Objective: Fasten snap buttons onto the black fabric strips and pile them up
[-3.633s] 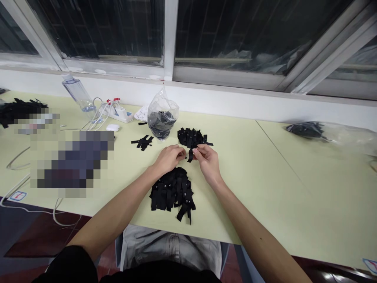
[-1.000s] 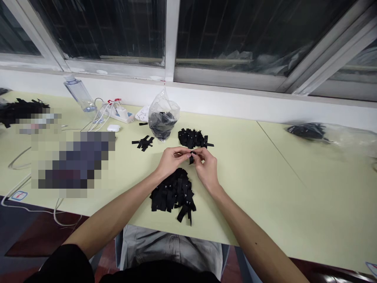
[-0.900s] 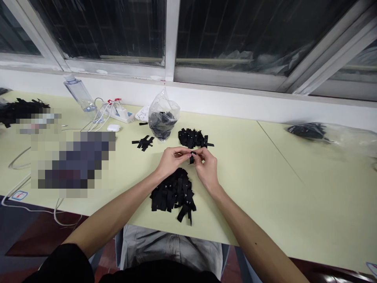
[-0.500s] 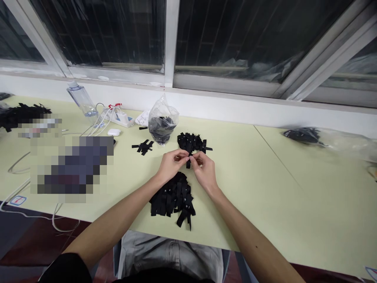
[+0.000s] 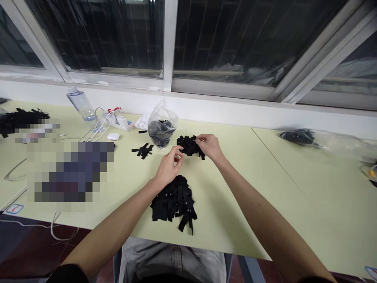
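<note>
Black labels point(image 5: 190, 144) in the far pile meet the right hand point(image 5: 208, 144), its grip pinching one; the left hand point(image 5: 169, 167), fingertips pressed together, hovers just beside.

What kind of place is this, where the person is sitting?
It looks like a small sewing or packing workroom. A long pale table under dark windows holds piles of little black fabric labels, and a clear bag holds more of them.

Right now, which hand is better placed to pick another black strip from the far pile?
Probably the right hand: its fingers already rest on the far pile. The left hand hangs just short of it.
</note>
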Motion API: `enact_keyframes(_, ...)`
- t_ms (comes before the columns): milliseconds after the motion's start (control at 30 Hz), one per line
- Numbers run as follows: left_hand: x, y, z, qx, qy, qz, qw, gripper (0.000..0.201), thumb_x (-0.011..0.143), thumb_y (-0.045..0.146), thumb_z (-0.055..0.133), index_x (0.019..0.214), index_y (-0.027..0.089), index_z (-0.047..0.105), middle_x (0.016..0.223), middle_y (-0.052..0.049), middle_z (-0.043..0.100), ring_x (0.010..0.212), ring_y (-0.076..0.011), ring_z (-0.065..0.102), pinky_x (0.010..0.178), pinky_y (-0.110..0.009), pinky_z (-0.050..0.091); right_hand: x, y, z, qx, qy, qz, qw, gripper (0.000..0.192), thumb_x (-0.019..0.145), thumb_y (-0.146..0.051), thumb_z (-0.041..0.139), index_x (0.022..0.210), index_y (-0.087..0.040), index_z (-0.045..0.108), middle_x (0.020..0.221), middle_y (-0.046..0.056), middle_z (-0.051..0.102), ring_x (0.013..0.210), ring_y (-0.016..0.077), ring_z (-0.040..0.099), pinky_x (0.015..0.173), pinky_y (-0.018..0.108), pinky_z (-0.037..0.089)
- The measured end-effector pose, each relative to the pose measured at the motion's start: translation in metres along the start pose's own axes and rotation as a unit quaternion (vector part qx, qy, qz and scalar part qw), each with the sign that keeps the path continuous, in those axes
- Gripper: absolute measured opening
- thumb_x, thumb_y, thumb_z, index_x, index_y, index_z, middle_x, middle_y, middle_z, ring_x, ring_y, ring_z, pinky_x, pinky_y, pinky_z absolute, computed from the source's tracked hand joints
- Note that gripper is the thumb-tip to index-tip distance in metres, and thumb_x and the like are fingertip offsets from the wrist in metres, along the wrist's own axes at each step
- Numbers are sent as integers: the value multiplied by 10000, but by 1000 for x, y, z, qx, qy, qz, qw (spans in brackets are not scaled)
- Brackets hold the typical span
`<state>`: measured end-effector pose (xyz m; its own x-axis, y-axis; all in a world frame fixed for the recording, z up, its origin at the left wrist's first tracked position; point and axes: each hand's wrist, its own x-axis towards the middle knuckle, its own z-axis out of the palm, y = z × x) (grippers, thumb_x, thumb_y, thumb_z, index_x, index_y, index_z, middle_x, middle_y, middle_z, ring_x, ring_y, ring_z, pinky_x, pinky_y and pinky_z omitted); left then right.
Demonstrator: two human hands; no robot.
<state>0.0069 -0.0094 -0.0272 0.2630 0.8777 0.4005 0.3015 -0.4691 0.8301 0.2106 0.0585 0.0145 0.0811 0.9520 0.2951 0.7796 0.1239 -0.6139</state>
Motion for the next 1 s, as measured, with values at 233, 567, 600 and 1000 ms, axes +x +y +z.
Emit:
enact_keyframes(233,4,-9,-6,21,52,8,998,427,918,118,491,1315,256,421,1041,-34,655,766,-119,580,764,-268,478,16,-16,8,-35,14,-49,998,247,846,-206,556,1049,-168,691,865,64,721,784,206,635,778,333,461)
enact_keyframes(567,5,-13,-7,29,55,7,998,355,949,149,449,1293,235,447,1020,-47,656,780,-126,593,721,-254,475,-92,-9,15,169,-264,-151,938,188,922,-343,594,1027,-231,703,967,45,697,818,182,608,726,325,470)
enact_keyframes(600,5,-14,-6,30,52,9,998,356,948,149,449,1293,235,450,1020,-47,655,774,-124,592,714,-251,476,-94,-9,20,165,-254,-161,939,180,928,-327,591,1030,-231,704,959,47,691,830,185,604,738,330,471)
enact_keyframes(1000,6,-16,-8,43,60,10,997,363,938,141,442,1288,238,462,1015,-40,653,773,-127,599,739,-263,490,-92,-10,49,110,-188,-263,940,134,909,-145,600,879,-220,708,922,42,609,894,191,565,830,354,466)
